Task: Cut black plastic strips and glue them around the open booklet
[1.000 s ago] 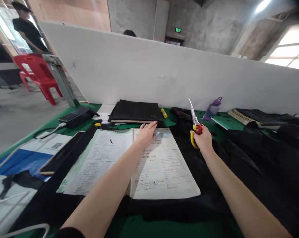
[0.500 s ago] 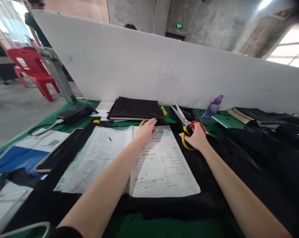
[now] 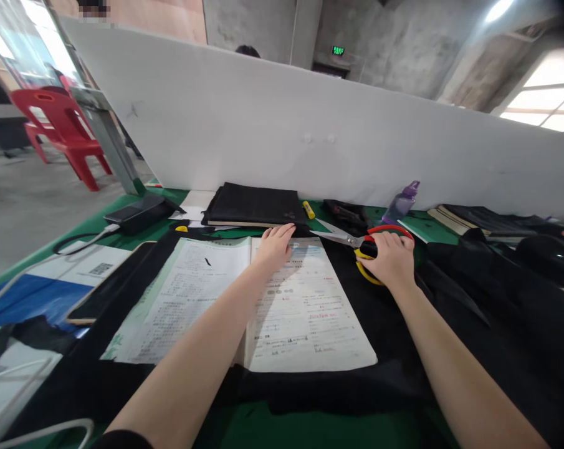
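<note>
An open book (image 3: 310, 312) with printed pages lies on black cloth (image 3: 319, 390). My left hand (image 3: 275, 248) rests flat near the top of its right page, fingers spread a little. To the right of the book, my right hand (image 3: 390, 262) grips scissors (image 3: 340, 237) by their red and yellow handles. The blades are slightly apart and point left, toward the book's top right corner. Behind the book is a black-covered book (image 3: 256, 204), with a small yellow object (image 3: 308, 210) beside it.
A phone (image 3: 106, 287), a black box (image 3: 141, 211) and a white cable are at the left. A purple bottle (image 3: 402, 202) stands at the back right, before the white partition (image 3: 263, 118). More black cloth (image 3: 510, 312) lies at the right.
My right hand has moved slightly right and turned the scissors, so the blades now point left rather than up and away, and are closer together. My left hand has stayed in place.
</note>
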Motion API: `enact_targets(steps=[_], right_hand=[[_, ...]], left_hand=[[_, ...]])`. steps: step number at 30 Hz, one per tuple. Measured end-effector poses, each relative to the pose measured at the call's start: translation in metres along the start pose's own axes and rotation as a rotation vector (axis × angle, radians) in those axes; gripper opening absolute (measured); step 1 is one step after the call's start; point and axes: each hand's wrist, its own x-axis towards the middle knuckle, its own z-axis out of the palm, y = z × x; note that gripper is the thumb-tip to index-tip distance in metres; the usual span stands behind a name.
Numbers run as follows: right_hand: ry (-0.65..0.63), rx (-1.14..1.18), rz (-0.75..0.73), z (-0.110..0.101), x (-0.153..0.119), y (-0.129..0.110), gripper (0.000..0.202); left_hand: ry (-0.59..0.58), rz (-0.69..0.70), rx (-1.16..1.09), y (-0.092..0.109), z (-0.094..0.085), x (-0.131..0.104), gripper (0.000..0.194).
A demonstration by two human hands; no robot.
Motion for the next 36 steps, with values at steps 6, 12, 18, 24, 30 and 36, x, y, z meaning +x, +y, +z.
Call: enact_targets(steps=[6,12,18,24,30,36], right_hand=[[-0.015,-0.068,-0.046,0.004,-0.001,0.0,0.041],[-0.03,-0.095,-0.041,0.004,-0.001,-0.008,0.04],[-0.034,-0.094,-0.032,0.002,-0.001,-0.016,0.041],[-0.037,-0.084,-0.04,0.005,-0.001,-0.02,0.039],[-0.037,-0.075,-0.034,0.007,-0.001,-0.021,0.039],[-0.041,-0.071,-0.023,0.008,-0.002,-0.021,0.039]], left_hand=[[0.044,0.02,0.012,0.0,0.001,0.0,0.05],[0.06,0.068,0.023,0.003,-0.003,0.001,0.043],[0.031,0.106,0.045,0.007,-0.007,0.0,0.035],[-0.012,0.155,0.057,0.009,-0.009,0.0,0.034],[-0.076,0.231,0.06,0.011,-0.007,0.0,0.037],[-0.078,0.228,0.071,0.012,-0.004,-0.001,0.046]])
